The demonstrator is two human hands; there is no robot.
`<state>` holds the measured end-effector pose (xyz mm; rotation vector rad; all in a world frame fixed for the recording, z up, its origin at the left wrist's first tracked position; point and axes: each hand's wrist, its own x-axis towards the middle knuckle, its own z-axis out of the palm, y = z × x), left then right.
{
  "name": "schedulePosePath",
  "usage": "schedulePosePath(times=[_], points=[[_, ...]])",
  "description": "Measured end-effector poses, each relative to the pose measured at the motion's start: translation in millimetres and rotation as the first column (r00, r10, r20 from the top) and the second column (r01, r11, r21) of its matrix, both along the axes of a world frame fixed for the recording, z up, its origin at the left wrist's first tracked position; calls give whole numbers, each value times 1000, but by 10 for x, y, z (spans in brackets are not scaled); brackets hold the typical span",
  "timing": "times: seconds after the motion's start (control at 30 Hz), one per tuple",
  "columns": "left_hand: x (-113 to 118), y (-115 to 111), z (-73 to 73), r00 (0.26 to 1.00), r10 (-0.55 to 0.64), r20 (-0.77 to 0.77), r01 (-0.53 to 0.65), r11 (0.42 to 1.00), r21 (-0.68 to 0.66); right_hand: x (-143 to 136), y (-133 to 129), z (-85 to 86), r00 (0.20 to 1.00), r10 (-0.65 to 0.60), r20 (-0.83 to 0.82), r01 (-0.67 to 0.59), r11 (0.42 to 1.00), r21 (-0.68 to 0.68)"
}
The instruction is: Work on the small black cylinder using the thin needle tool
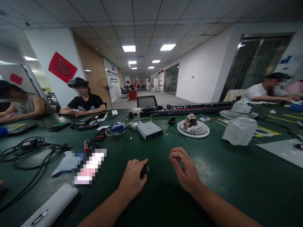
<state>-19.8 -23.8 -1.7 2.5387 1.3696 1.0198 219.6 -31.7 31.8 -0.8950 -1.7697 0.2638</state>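
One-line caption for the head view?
Left hand grips a small black part; right hand pinches a thin tool over green table.

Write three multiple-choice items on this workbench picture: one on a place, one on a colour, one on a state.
1. Where is the grey box?
A. beyond the hands, mid-table
B. on the floor
C. on a chair

2. What colour is the table?
A. white
B. dark green
C. red

3. What is the left hand doing?
A. lying flat and open
B. closed around a small black object
C. raised off the table

Answers: 1 A, it sits on the table past both hands. 2 B, the bare surface shows dark green. 3 B, its fingers curl round the black piece, while the right hand pinches a thin tool.
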Motion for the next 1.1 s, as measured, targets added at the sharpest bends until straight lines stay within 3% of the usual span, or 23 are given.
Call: schedulePosePath(times=[0.13, 0.23, 0.33, 0.5, 0.67, 0.8, 1.0, 1.1], points=[[33, -35, 53, 998, -54, 15, 54, 999, 1, 3, -24, 15, 1000, -25, 19, 24, 999, 46], [73, -70, 95, 996, -82, 33, 83, 996, -27, -13, -52, -11, 997, 56, -57, -52, 997, 58], [83, -86, 117, 994, -98, 54, 99, 995, -31, -39, -71, -49, 983, 134, -123, -135, 991, -1], [60, -87, 139, 987, -136, 81, 137, 991, -5, -86, -57, -60, 982, 166, -91, -177, 975, -136], [55, -59, 128, 995, -68, 70, 69, 998, -10, -144, 0, 83, 990, 112, 87, -94, 978, -188], [55, -29, 109, 999, -30, 29, 31, 999, -32, -213, 75, 165, 978, 195, 70, -170, 949, -265], [36, -22, 139, 1000, -7, -25, 6, 999, -44, -183, 169, -65, 971, 177, -161, -220, 925, -311], [42, -17, 134, 999, -1, -38, -1, 998, -63, -118, 165, -132, 980, 179, -86, -196, 943, -269]])
